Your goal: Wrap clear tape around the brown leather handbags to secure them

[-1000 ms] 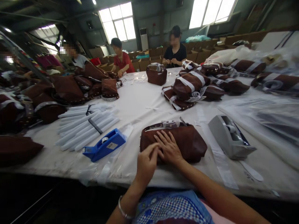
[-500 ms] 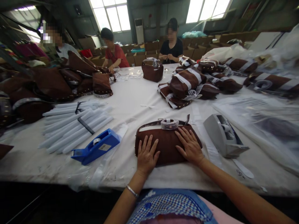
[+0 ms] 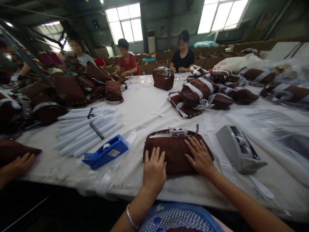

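Observation:
A brown handbag (image 3: 174,154) lies in front of me at the near side of the table. Its strap has a clear plastic-wrapped part (image 3: 178,132) along the far edge. On the bag's left part rests my left hand (image 3: 154,169), fingers stretched out, with a silver bangle at the wrist. My right hand (image 3: 200,156) lies flat with spread fingers on the bag's right part. Neither hand grips anything. Left of the bag stands a blue tape dispenser (image 3: 107,153); to its right is a grey tape dispenser (image 3: 240,149).
White rolled tubes (image 3: 84,132) tied with dark bands lie at left. Brown bags (image 3: 69,88) are heaped behind them, and wrapped bags (image 3: 198,90) are piled at right centre. A co-worker's hand (image 3: 20,166) touches a brown piece at far left. Two people sit across the table.
The view has shifted, so the table things appear a little lower and to the right. A co-worker's hand has appeared at the left edge. My hands stay on the bag, the left more arched.

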`<state>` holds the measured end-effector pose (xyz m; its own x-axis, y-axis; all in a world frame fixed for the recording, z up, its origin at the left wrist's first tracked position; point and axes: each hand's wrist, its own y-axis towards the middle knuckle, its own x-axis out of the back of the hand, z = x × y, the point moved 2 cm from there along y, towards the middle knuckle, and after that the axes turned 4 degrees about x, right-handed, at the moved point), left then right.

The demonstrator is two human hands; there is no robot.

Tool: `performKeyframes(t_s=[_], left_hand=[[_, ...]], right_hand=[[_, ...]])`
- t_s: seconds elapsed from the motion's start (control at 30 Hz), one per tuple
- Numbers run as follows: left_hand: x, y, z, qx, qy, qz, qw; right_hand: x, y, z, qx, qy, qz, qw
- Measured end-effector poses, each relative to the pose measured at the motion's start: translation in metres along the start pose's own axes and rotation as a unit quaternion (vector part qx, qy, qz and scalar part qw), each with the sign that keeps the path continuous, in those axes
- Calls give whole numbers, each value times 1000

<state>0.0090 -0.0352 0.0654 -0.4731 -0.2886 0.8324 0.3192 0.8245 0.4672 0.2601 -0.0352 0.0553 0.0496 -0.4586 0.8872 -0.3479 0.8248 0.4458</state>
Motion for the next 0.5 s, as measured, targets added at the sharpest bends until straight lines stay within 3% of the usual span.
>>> performKeyframes(t_s=[0.07,0.13,0.23,0.33,0.47,0.5], left_hand=[[-4,8,-16,-41,-20,-5,999],[-19,12,-22,-80,-24,-18,996],[-49,9,-15,-69,-15,-27,997],[-62,4,-7,-63,-19,-11,998],[-56,3,-4,-69,-30,-13,997],[-54,3,-4,-69,-31,-11,997]], right_hand=[[-2,-1,-1,2,1,-4,1000],[-3,-1,-3,6,3,-10,1000],[-1,2,-3,20,11,-18,1000],[7,-3,0,24,31,-26,999],[11,-53,-11,-60,64,-87,992],[7,-71,-18,-53,68,-79,993]])
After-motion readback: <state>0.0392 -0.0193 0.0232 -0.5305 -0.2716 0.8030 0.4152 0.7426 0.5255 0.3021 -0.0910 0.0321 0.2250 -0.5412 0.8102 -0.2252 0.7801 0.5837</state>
